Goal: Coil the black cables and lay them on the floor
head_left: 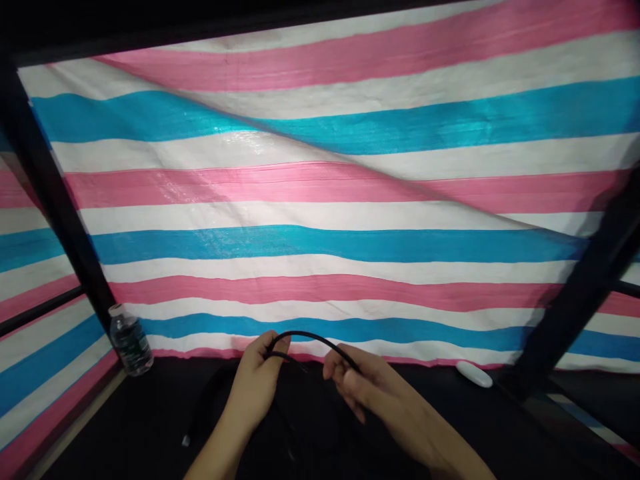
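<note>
A black cable (316, 335) arches up between my two hands. My left hand (259, 379) pinches it between thumb and fingers, and a second strand of the cable pokes out to the right below the arch. The other side of the arch runs into my right hand (373, 383), whose thumb and fingers close around it. More black cable lies on the dark surface to the left of my left hand, ending in a small silvery connector (186, 440). Against the dark surface, the lower loops are hard to make out.
A clear plastic bottle (131, 341) stands at the back left corner by a black post (65, 193). A white oval object (474, 375) lies at the back right near another dark post (575, 300). Striped pink, blue and white sheeting (320, 243) hangs behind the black table (135, 427).
</note>
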Action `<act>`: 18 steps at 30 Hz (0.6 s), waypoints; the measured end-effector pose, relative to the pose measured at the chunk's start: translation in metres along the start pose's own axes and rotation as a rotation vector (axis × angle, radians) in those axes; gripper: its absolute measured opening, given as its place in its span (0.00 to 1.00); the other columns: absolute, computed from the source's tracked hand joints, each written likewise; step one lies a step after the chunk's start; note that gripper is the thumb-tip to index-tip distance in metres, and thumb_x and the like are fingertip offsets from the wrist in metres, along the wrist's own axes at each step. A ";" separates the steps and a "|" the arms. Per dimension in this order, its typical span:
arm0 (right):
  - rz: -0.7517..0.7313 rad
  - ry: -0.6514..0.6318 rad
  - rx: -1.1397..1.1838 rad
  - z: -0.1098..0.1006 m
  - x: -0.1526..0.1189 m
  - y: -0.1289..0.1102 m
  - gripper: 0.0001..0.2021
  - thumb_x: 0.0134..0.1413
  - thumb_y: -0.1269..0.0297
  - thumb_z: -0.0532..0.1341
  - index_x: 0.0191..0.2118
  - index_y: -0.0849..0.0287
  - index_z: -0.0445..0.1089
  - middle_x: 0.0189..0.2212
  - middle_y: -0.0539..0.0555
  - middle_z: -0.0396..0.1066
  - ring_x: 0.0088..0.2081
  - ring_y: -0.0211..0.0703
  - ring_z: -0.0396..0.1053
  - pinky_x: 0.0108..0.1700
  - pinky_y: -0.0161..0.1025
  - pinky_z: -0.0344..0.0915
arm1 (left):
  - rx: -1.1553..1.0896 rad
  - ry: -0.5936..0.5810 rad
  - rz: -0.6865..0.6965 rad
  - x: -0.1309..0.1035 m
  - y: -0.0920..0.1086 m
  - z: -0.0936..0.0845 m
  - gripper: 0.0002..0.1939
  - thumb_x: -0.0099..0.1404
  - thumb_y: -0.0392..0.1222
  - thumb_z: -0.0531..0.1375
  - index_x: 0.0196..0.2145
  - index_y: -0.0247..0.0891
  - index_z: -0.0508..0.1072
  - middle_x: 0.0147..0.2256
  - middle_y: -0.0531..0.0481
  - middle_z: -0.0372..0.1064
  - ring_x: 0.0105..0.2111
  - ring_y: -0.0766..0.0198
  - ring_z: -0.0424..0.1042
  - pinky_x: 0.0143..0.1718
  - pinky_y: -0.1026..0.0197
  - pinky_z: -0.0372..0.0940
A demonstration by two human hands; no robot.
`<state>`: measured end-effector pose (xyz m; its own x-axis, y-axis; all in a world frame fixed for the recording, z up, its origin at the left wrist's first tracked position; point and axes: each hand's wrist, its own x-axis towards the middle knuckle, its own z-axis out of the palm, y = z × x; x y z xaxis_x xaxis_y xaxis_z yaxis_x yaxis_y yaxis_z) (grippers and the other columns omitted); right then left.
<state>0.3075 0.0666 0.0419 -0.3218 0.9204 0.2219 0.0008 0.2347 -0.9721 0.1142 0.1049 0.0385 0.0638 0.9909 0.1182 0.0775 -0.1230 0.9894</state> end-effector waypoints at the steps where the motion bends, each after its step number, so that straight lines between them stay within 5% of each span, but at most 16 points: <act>1: 0.023 -0.007 -0.065 0.004 -0.002 -0.002 0.20 0.59 0.43 0.65 0.43 0.56 0.73 0.31 0.49 0.66 0.31 0.39 0.62 0.33 0.36 0.60 | 0.051 0.026 0.027 -0.001 0.001 0.000 0.18 0.64 0.54 0.60 0.26 0.40 0.63 0.22 0.59 0.52 0.23 0.68 0.52 0.25 0.65 0.50; 3: 0.049 -0.013 -0.147 0.013 -0.005 -0.005 0.16 0.60 0.47 0.65 0.44 0.54 0.72 0.36 0.50 0.70 0.37 0.42 0.65 0.40 0.38 0.62 | 0.105 0.061 0.080 -0.001 0.001 -0.001 0.16 0.65 0.51 0.58 0.25 0.40 0.63 0.23 0.58 0.54 0.25 0.67 0.55 0.27 0.64 0.52; 5: 0.087 -0.033 -0.136 0.020 -0.004 -0.003 0.16 0.65 0.47 0.60 0.40 0.55 0.71 0.29 0.49 0.69 0.31 0.39 0.64 0.35 0.36 0.62 | 0.094 0.059 0.090 0.000 -0.001 -0.001 0.15 0.65 0.50 0.59 0.25 0.40 0.63 0.23 0.58 0.55 0.24 0.67 0.55 0.28 0.65 0.53; 8: 0.112 0.036 0.102 0.022 0.003 0.005 0.20 0.64 0.43 0.59 0.35 0.57 0.68 0.17 0.41 0.52 0.19 0.32 0.48 0.22 0.32 0.46 | -0.002 -0.002 0.022 0.003 -0.007 0.001 0.16 0.62 0.53 0.61 0.26 0.41 0.64 0.20 0.61 0.53 0.18 0.69 0.53 0.22 0.65 0.51; 11: 0.030 0.183 0.417 0.015 0.009 0.010 0.20 0.58 0.46 0.66 0.30 0.58 0.67 0.17 0.39 0.43 0.18 0.29 0.37 0.19 0.31 0.37 | -0.104 -0.082 -0.025 0.005 -0.012 0.004 0.18 0.61 0.57 0.63 0.27 0.41 0.65 0.18 0.63 0.51 0.16 0.70 0.52 0.22 0.65 0.55; 18: -0.132 0.413 0.728 0.002 0.010 0.006 0.17 0.53 0.52 0.71 0.27 0.58 0.68 0.19 0.38 0.36 0.19 0.28 0.31 0.17 0.30 0.36 | -0.028 -0.311 -0.059 -0.001 -0.010 0.007 0.12 0.59 0.47 0.67 0.32 0.37 0.70 0.30 0.54 0.65 0.33 0.63 0.64 0.37 0.61 0.59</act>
<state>0.3022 0.0760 0.0383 0.0957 0.9731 0.2097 -0.6682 0.2189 -0.7111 0.1203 0.1043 0.0282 0.3613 0.9319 0.0336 0.0627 -0.0602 0.9962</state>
